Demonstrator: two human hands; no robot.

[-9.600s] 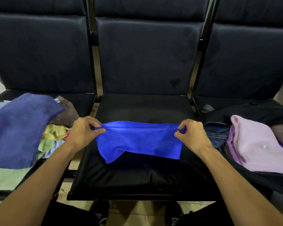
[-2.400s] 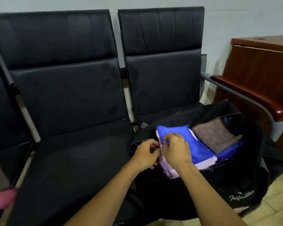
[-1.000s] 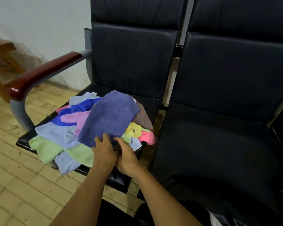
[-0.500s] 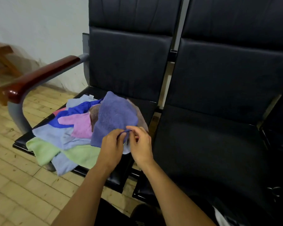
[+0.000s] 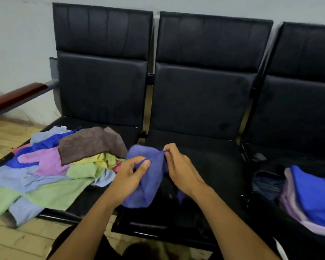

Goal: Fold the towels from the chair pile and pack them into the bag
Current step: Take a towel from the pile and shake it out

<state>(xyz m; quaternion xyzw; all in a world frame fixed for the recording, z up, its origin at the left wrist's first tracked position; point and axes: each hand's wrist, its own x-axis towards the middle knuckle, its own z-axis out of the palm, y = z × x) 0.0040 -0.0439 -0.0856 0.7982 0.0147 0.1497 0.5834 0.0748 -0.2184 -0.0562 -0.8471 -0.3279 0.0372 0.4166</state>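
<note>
Black bench seats (image 5: 195, 166): both hands, left hand (image 5: 129, 178) and right hand (image 5: 180, 168), pinched periwinkle towel (image 5: 148, 177); pile (image 5: 54, 166) at 9 o'clock largely unfolded, bag (image 5: 266, 184) at 3 o'clock part-packed.

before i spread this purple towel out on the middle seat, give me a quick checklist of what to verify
1. Both hands on the purple towel: ok. Left hand and right hand each pinch an edge.
2. Towel free of the pile: ok, it hangs over the middle seat, apart from the brown towel.
3. Towel opened flat: not ok, it is bunched between the hands.
4. Each grip on a true corner: cannot tell, the folds hide the corners.
5. Seat surface bare for folding: ok where it shows.
6. Bag open and within sight: ok, a folded blue towel lies on top inside.
</note>
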